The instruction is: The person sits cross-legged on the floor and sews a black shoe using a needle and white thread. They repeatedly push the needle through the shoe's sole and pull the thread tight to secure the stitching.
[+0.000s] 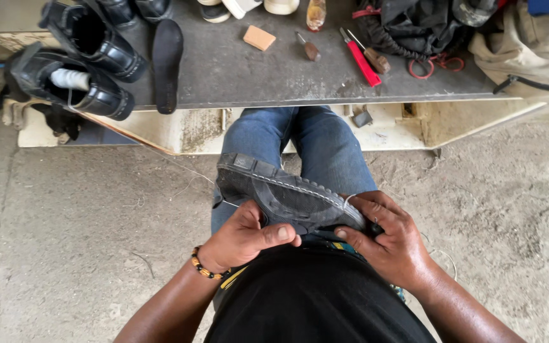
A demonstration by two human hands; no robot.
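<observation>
Gripping a dark shoe [287, 194] sole-up on the lap, the left hand [243, 238] is closing around its near edge with the thumb pressing along the rubber, while the right hand [392, 241] is clasping the heel end, fingers curled round it. Lying well beyond both hands on the low grey bench [236, 76] are a small tan block [259, 37], a red-handled tool [361, 61], a black insole [167, 60] and two black shoes [81, 63]; no labels are legible.

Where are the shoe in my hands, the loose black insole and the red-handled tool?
Shoe [287, 194]: head view, on its upturned grey sole, held on the lap.
Black insole [167, 60]: head view, on its middle, lying on the bench.
Red-handled tool [363, 63]: head view, on its red handle.
</observation>
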